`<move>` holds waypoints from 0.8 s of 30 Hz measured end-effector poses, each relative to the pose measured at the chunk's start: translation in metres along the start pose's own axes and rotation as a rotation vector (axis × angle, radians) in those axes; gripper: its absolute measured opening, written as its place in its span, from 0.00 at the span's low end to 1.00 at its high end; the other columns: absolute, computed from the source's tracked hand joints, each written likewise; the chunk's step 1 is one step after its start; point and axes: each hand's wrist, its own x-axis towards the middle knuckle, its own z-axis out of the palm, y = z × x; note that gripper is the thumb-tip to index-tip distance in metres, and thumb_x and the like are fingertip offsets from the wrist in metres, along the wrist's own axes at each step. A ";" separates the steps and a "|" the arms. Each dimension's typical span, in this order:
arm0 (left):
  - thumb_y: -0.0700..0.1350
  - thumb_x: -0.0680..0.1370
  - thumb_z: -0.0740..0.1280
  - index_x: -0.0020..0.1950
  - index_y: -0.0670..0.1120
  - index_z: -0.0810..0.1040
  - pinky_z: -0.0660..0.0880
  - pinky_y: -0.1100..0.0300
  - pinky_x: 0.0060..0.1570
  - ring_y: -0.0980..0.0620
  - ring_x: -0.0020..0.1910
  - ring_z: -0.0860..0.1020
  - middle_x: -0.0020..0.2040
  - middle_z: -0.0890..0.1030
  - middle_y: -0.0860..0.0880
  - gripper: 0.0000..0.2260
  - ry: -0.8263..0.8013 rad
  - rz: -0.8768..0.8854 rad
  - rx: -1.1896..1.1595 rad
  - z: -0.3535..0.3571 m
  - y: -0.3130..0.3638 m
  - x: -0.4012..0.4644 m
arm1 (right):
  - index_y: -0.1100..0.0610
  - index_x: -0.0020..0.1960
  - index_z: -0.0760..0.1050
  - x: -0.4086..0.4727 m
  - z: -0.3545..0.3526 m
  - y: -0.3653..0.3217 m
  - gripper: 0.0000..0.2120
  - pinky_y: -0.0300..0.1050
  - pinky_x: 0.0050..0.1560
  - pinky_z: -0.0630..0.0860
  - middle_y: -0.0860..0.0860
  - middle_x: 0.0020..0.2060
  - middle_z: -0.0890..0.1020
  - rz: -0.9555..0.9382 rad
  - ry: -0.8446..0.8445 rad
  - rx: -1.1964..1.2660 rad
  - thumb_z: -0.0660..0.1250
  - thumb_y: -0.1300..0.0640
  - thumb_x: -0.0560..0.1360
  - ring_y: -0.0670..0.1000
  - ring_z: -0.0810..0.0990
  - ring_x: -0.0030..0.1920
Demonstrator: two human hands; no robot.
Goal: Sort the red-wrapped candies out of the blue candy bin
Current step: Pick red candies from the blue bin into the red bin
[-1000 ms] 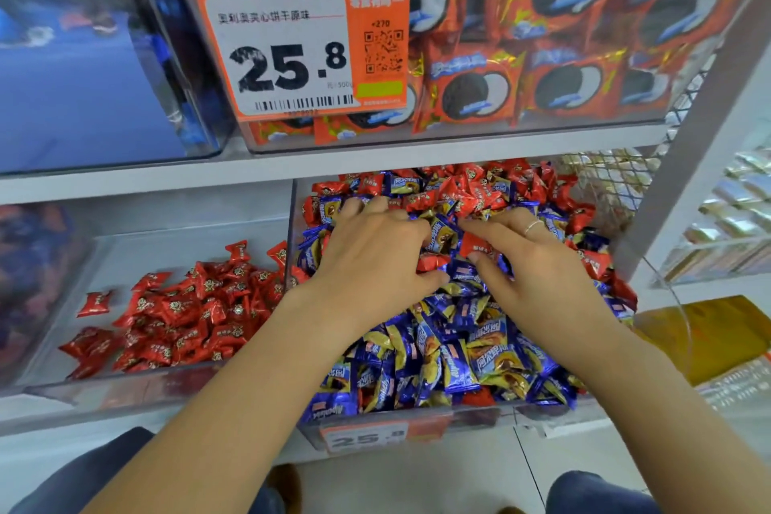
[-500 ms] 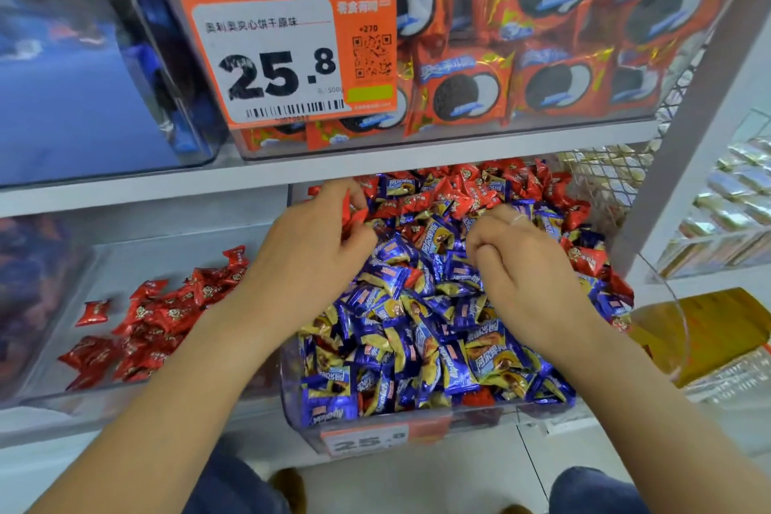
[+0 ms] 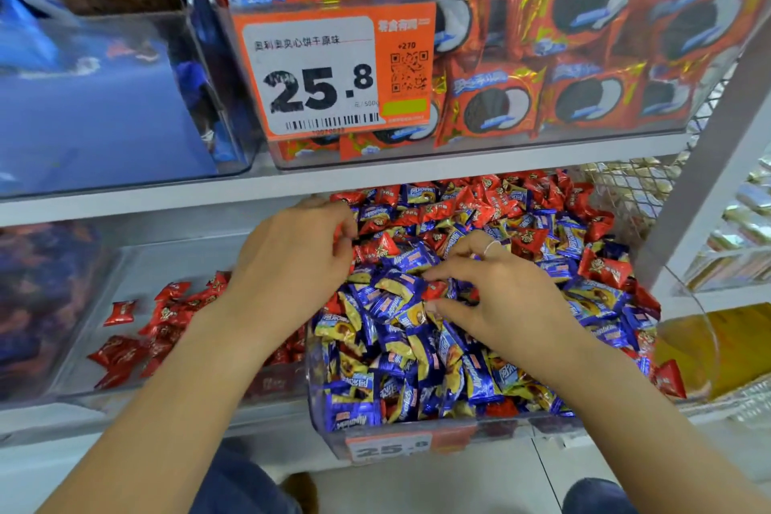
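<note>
I read orange price tag [image 3: 331, 71] – "25.8" – on upper clear bin of red cookie packs [image 3: 492, 104]. "Alpenliebe" on blue wrappers. White shelf [image 3: 125, 196] between tiers. Blue candy bin [image 3: 417, 436] – clear plastic, crinkly foil; red-wrapped candies [image 3: 479, 200] mostly at back. Left hand [image 3: 292, 259] curled round red pieces; right hand [image 3: 505, 296] pinched red candy [image 3: 434, 289]. Sorted red pile [image 3: 167, 317] in left tray.

Left bin's [image 3: 50, 305] contents blurred.
</note>
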 end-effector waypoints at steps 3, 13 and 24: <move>0.55 0.79 0.62 0.60 0.56 0.77 0.71 0.56 0.46 0.49 0.56 0.77 0.58 0.79 0.54 0.11 -0.082 0.075 0.179 0.006 0.014 0.005 | 0.46 0.50 0.81 0.000 0.000 0.002 0.10 0.36 0.35 0.68 0.40 0.51 0.71 0.000 0.102 0.086 0.69 0.43 0.72 0.43 0.74 0.33; 0.47 0.80 0.63 0.64 0.53 0.71 0.64 0.57 0.35 0.46 0.48 0.79 0.47 0.80 0.50 0.12 -0.161 0.100 0.417 0.026 0.030 0.010 | 0.47 0.43 0.64 -0.003 -0.019 0.022 0.06 0.46 0.29 0.66 0.54 0.37 0.82 0.181 0.180 0.336 0.62 0.53 0.74 0.48 0.68 0.24; 0.54 0.78 0.58 0.45 0.47 0.69 0.63 0.57 0.28 0.54 0.29 0.67 0.31 0.71 0.51 0.11 -0.037 -0.020 0.107 0.026 0.032 0.016 | 0.53 0.55 0.78 0.041 -0.021 0.042 0.09 0.40 0.31 0.67 0.53 0.36 0.79 0.374 0.302 0.213 0.62 0.53 0.78 0.53 0.75 0.32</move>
